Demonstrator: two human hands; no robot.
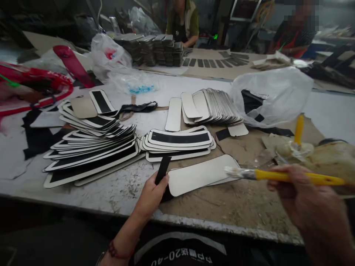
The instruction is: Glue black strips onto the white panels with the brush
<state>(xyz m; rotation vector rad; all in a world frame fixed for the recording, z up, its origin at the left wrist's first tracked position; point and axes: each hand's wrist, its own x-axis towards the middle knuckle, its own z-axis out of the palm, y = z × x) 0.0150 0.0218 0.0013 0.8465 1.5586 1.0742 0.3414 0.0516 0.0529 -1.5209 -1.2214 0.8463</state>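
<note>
My left hand [151, 194] pinches a narrow black strip [163, 169] between thumb and fingers, beside the left end of a white rounded panel [199, 175]. More black material shows under that hand. In my right hand [307, 199] is a yellow-handled paintbrush [271, 175], held level by its handle. Its pale bristles are over the panel's right end; whether they touch I cannot tell. At least one more panel lies underneath. Just behind is a small stack of white panels with black strips [180, 137] on them.
A larger fanned pile of black-centred panels [94, 157] stands left. Plain white panels [213, 107] lean in a row behind. At right are a clear plastic bag [277, 94] and a container with an upright yellow handle [298, 131]. Across the table, people work near dark stacks [149, 50].
</note>
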